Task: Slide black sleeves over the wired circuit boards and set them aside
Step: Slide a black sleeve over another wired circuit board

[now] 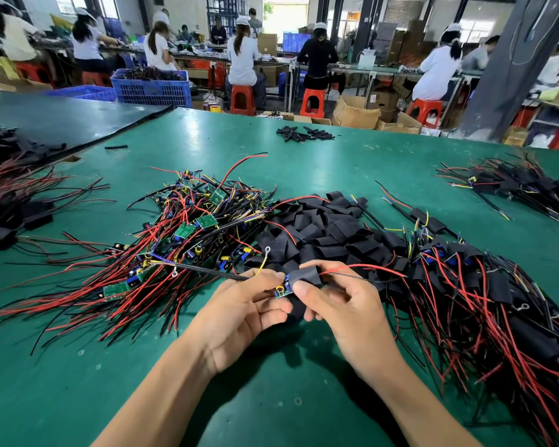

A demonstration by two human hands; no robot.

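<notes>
STEP: sleeving | left hand (246, 314) pinches circuit board (282, 291) | right hand (339, 308) pinches black sleeve (305, 277), partly over board | PLACE: above table (336, 162) near edge, centre | AXIS: board left-right; sleeve on its right, likely travels leftward

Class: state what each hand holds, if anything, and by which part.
Left hand pinches the wired circuit board by its uncovered end; right hand pinches the black sleeve, partly over the board, at its mouth.
</notes>
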